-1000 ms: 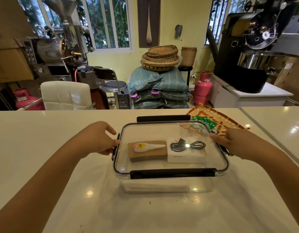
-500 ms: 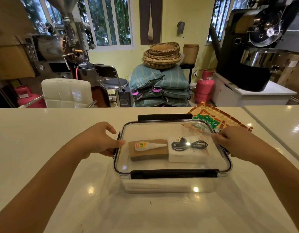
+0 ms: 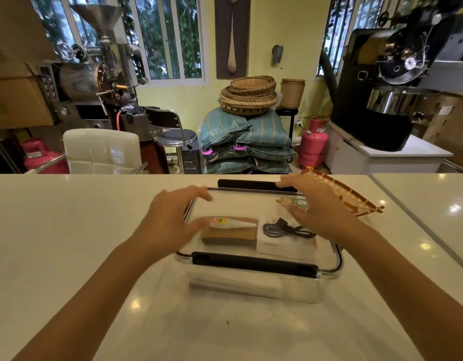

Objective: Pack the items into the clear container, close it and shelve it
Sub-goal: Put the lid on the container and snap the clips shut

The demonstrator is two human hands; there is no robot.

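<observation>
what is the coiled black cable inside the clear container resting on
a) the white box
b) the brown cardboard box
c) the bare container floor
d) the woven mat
a: seen through the lid of the clear container, the black cable lies coiled on top of the white box, while the glue tube sits on the brown box beside it.

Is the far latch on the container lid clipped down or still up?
Still up. The far latch stands flipped above the lid edge, while the near latch is folded down over the container's front rim.
</observation>
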